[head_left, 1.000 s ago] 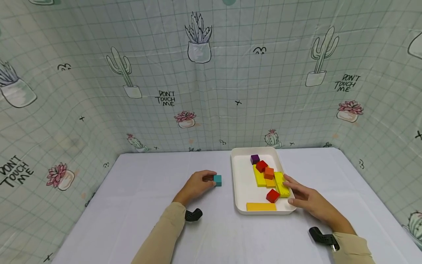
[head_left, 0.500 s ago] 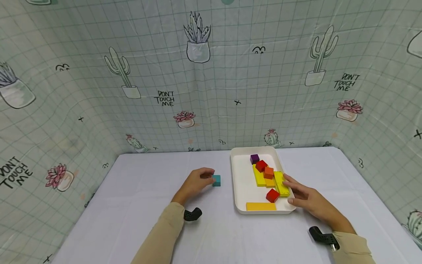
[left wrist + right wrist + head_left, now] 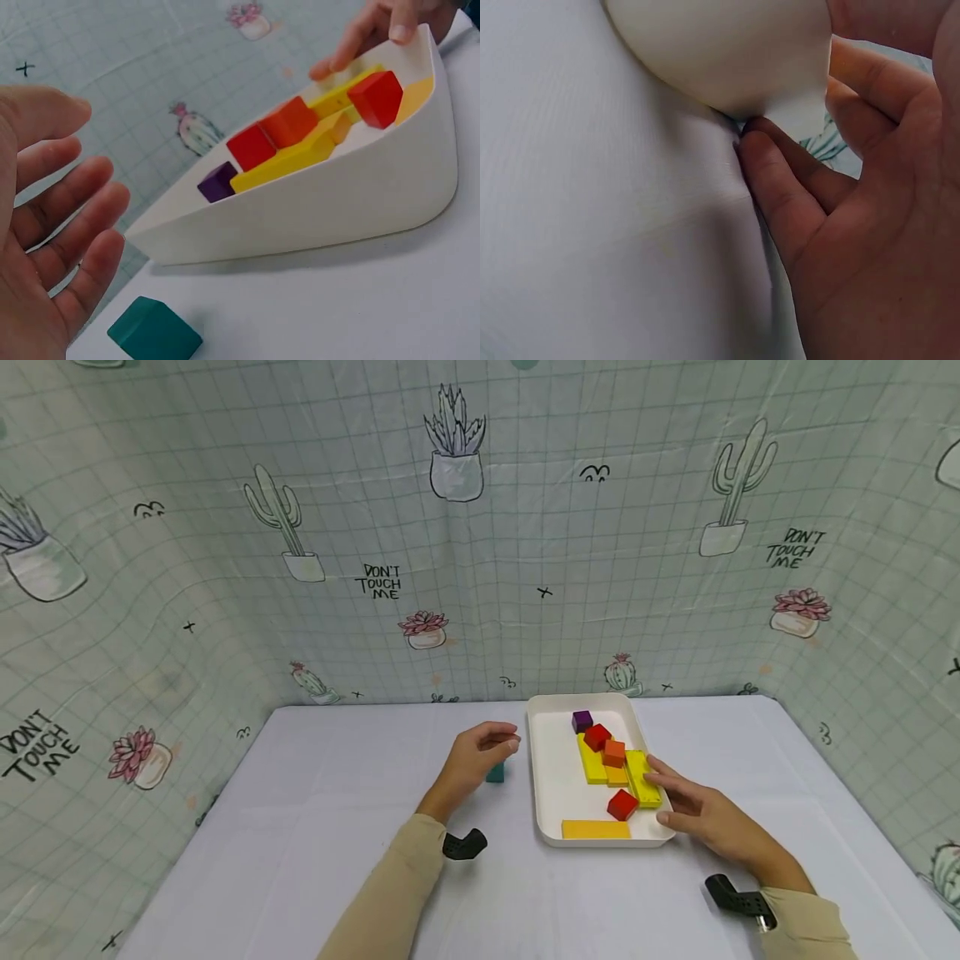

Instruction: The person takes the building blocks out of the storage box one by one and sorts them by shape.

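My left hand (image 3: 474, 762) is raised over the table, fingers parted and nothing between them. Below it a teal cube (image 3: 155, 330) sits on the white cloth, partly covered by the hand in the head view. To the right stands a white tray (image 3: 547, 793), whose right rim my right hand (image 3: 708, 817) holds, thumb and fingertips over the edge and other fingers against the outside wall. Inside lie a purple cube (image 3: 582, 721), red cubes (image 3: 622, 805), an orange cube (image 3: 613, 753), long yellow blocks (image 3: 642, 779) and an orange-yellow bar (image 3: 596, 829).
A white cloth (image 3: 300, 843) covers the table. Behind and at both sides hangs a gridded curtain (image 3: 495, 543) printed with cacti. Each wrist carries a black camera mount (image 3: 465, 844).
My left hand, first with thumb and fingers at the teal cube, has come away and moved up and to the right. The cube stays on the table. My right hand keeps its place.
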Motion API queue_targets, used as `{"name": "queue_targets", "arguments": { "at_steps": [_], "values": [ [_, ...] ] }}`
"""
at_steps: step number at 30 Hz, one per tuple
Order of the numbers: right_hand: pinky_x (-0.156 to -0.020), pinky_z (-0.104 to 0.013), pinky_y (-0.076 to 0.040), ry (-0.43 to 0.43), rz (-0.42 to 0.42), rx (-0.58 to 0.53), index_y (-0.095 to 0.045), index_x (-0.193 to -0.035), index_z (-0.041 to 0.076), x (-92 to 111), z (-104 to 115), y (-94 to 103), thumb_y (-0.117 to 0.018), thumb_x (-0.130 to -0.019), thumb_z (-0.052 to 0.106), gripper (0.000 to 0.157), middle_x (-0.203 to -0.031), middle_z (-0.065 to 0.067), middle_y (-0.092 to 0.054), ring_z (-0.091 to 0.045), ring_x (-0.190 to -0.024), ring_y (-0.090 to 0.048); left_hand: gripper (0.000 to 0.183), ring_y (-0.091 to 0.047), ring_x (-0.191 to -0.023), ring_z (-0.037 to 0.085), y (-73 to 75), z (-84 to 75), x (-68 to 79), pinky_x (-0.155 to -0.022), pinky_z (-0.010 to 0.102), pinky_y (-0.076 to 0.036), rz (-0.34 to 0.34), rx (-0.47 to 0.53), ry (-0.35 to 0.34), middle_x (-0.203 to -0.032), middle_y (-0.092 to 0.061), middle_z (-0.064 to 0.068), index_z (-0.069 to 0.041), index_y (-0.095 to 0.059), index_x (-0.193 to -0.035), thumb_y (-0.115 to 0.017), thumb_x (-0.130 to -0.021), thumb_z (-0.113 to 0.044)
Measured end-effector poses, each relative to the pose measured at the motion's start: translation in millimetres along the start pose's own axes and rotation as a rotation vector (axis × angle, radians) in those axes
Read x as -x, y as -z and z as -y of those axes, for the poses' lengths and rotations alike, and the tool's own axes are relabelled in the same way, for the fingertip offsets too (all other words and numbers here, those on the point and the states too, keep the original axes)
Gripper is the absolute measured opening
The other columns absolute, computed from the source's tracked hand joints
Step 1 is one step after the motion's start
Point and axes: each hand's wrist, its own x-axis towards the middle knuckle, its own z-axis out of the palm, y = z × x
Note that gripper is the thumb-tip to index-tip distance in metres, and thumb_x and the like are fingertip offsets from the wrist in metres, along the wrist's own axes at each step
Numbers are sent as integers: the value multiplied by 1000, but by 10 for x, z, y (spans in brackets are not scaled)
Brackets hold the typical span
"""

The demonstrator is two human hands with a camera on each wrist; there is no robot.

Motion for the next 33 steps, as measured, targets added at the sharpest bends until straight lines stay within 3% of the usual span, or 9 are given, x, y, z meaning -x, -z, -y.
{"name": "queue_targets", "arguments": {
  "at_steps": [5,10,20,28,33],
  "values": [
    [-98,-11,-34,4,11,43,-49,-149,12,-7,32,19,-72,-93,32,64,-165,-9,-19,-37,-147,-25,37,-65,-102,18,-132,33,-27,-87,30,-54,20,-7,-4,-113,-69,8,1,-63,-129,-69,-96,-15],
    [-97,-12,-36,10,28,35,-48,-149,8,7,61,34,-71,-94,29,64,-165,-15,-16,-45,-145,-25,33,-67,-100,17,-233,43,-50,-85,29,-55,-8,14,-11,-111,-70,5,-4,-65,-127,-68,-96,-14],
    [-97,-11,-36,6,25,34,-45,-151,7,21,41,74,-72,-93,28,67,-165,-14,-17,-43,-144,-28,29,-68,-99,19,-367,-78,-110,-89,30,-55,43,36,-55,-109,-70,8,-6,-66,-124,-67,-98,-18],
    [-98,-13,-33,-13,35,71,-43,-153,10,9,52,93,-70,-94,32,69,-165,-12,-16,-44,-146,-24,28,-63,-105,41,-495,-154,-127,-86,30,-56,74,20,-24,-109,-69,7,-5,-66,-123,-68,-97,-16],
    [-98,-12,-32,-15,46,38,-40,-154,10,30,24,75,-70,-94,31,70,-166,-13,-14,-45,-147,-20,28,-64,-106,39,-554,-116,-141,-84,29,-57,97,-10,18,-108,-69,3,-9,-67,-122,-69,-97,-20]
  ]
}}
